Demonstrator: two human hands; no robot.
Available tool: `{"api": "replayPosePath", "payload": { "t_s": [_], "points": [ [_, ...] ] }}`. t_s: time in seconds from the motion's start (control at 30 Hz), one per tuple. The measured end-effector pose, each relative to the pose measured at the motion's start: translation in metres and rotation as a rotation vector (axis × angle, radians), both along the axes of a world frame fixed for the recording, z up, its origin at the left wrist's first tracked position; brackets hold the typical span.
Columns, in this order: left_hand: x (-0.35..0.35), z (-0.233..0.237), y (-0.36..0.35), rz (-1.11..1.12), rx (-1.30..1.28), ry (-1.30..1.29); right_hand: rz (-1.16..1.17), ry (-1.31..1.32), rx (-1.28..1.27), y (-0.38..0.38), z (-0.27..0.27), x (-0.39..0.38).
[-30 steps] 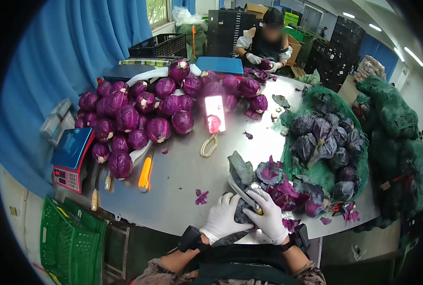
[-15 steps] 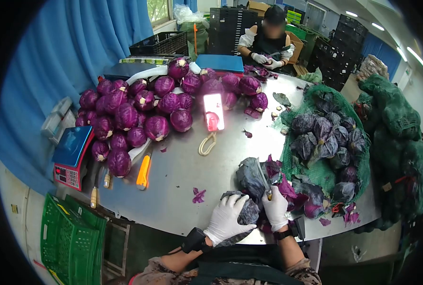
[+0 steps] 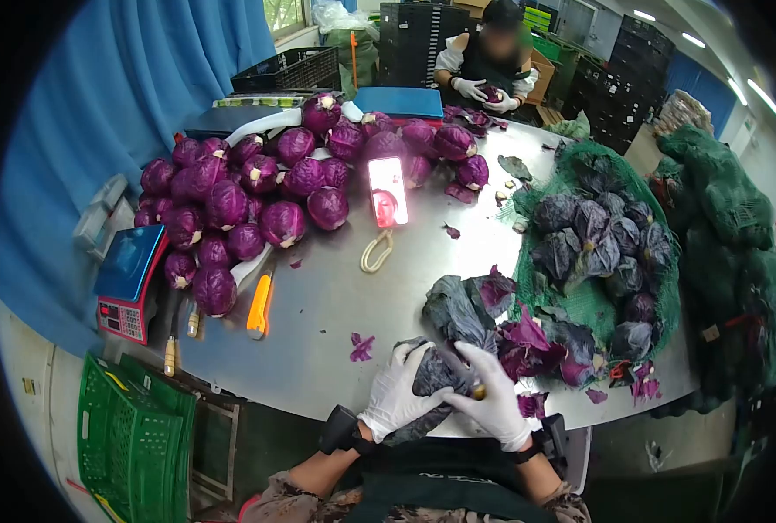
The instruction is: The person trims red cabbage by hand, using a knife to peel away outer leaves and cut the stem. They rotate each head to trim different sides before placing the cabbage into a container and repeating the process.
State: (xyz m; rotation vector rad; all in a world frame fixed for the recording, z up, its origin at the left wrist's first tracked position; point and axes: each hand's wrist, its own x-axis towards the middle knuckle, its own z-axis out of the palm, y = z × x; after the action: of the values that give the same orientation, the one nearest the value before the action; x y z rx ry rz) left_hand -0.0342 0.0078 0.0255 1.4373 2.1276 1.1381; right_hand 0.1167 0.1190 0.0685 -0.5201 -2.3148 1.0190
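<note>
At the near edge of the steel table (image 3: 331,318), the left hand (image 3: 398,392), in a white glove, is clamped on a dark-leaved red cabbage (image 3: 434,373), fingers over its top. The gloved right hand (image 3: 494,401) is closed round a knife (image 3: 479,392), its yellowish handle mostly hidden and its blade blurred against the cabbage; whether the blade cuts in, I cannot tell. Below the table's left side stands a green plastic crate (image 3: 125,436). Just beyond the hands lie dull outer leaves (image 3: 460,312), with purple leaves to their right and a torn purple scrap (image 3: 362,347) apart to the left. Farther left are a wooden-handled knife (image 3: 170,356), an orange utility knife (image 3: 260,307) and a red digital scale (image 3: 125,321) with a blue top. On the right, an open green mesh sack (image 3: 527,283) holds untrimmed cabbages (image 3: 593,240). Mid-table, a lit phone (image 3: 388,196) stands upright behind a looped cord (image 3: 376,253), with glossy trimmed cabbages (image 3: 227,205) heaped behind and leftward. At the far end, a co-worker (image 3: 493,61) in white gloves holds another cabbage (image 3: 492,93), before stacked black crates (image 3: 412,52).
</note>
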Motion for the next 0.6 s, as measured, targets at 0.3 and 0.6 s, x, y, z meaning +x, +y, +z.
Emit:
{"api": "replayPosePath", "payload": {
  "t_s": [0.3,0.6],
  "points": [
    [0.0,-0.008,0.007,-0.046,0.147,-0.004,0.094,-0.186,-0.093,0.009,-0.01,-0.01],
    [-0.012,0.019,0.003,-0.24,-0.042,0.034,-0.09,0.124,-0.431,0.004,-0.039,0.003]
  ]
}}
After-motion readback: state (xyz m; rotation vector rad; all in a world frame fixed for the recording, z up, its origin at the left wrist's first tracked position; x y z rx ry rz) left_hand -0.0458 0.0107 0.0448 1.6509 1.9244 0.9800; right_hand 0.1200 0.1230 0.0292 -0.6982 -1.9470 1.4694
